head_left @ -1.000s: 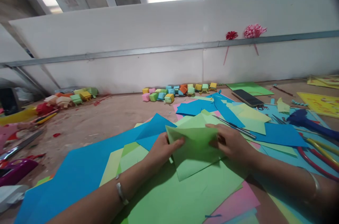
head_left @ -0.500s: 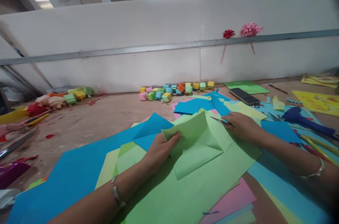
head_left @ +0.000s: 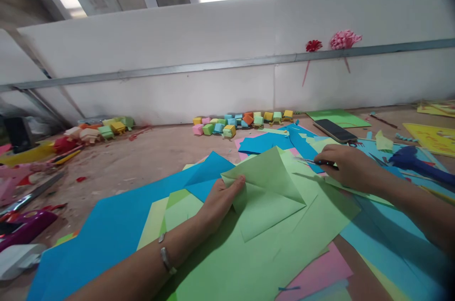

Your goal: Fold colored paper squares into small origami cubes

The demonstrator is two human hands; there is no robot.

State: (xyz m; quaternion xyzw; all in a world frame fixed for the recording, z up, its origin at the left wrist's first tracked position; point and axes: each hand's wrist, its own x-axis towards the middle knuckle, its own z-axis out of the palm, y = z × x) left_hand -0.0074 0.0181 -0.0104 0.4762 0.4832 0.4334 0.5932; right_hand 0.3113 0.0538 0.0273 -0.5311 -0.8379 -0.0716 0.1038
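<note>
The left hand (head_left: 220, 199) pins the folded light-green paper sheet (head_left: 266, 196) flat, steadying it, while the right hand (head_left: 350, 168), well apart, closes on thin metal scissors (head_left: 314, 162).

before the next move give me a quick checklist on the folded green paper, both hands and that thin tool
1. Left hand pins the folded green paper at its left corner: ok.
2. Right hand is off the folded paper, closed on the thin metal tool: ok.
3. What the tool is, scissors or a blade: cannot tell, the hand covers most of it.
4. Folded paper lies flat: not ok, its upper flap stands raised.
5. Large green sheet lies under the folded paper as a base: ok.
6. Phone sits apart from both hands, farther back: ok.
</note>
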